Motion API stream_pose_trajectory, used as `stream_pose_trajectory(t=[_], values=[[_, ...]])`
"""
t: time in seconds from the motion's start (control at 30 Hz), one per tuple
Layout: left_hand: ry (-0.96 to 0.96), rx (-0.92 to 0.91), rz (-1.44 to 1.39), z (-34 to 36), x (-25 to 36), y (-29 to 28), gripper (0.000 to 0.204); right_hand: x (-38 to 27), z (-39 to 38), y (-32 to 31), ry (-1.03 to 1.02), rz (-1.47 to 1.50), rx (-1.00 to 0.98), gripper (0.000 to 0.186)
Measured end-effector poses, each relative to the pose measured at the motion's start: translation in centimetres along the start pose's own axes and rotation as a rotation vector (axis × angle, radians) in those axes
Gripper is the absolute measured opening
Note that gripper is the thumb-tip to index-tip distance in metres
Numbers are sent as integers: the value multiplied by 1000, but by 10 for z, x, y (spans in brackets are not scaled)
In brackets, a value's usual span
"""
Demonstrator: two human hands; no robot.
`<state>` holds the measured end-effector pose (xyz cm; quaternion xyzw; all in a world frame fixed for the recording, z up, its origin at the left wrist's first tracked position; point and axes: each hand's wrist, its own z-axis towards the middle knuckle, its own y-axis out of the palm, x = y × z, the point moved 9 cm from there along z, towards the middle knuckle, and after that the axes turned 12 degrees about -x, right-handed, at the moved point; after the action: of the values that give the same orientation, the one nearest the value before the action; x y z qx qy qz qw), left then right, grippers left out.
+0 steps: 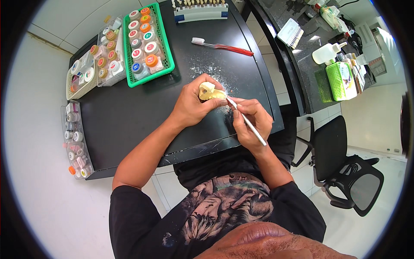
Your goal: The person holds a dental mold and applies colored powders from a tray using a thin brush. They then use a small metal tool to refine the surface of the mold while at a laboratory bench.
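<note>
My left hand (pixel 189 103) is closed around a pale yellow plaster dental model (pixel 208 92), its thumb along the near side. Pinched like a pen in my right hand (pixel 254 118) is a slim silver-white handheld tool (pixel 255 130). The tool slants up to the left, and its front end meets the model's right edge; whether the tip touches is too small to tell. White powder and crumbs (pixel 211 69) lie scattered on the black table (pixel 125 125) beneath and beyond both hands. A red-handled toothbrush (pixel 228 46) rests past them.
A green basket (pixel 171 64) of lidded jars stands at the far left. Beside it are a white basket (pixel 103 82) and a clear rack (pixel 82 142) of small jars. A tooth shade holder (pixel 200 16) sits at the back. Rightward are a second counter (pixel 304 86) and an office chair (pixel 332 146).
</note>
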<state>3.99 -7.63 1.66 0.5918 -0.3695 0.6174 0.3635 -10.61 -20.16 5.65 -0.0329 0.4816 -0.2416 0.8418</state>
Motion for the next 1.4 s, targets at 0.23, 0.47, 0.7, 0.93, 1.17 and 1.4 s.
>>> stream_pose_trajectory(t=[0.23,0.47,0.7,0.93,1.17,1.4], values=[[4,2,2,0,-1,-1,31,-1,0,0,7,-24,-13,17],[7,-9,7,0,-1,0,31,3,-2,-2,15,106,16,15],[10,-4,13,0,-3,0,31,2,-1,-1,2,35,-6,16],[0,-6,-2,0,-3,-1,31,2,-1,0,7,15,-7,16],[5,-18,-6,0,-3,-1,32,0,1,-1,9,24,-25,15],[22,-18,-58,0,-2,-1,33,1,0,-1,41,75,-11,16]])
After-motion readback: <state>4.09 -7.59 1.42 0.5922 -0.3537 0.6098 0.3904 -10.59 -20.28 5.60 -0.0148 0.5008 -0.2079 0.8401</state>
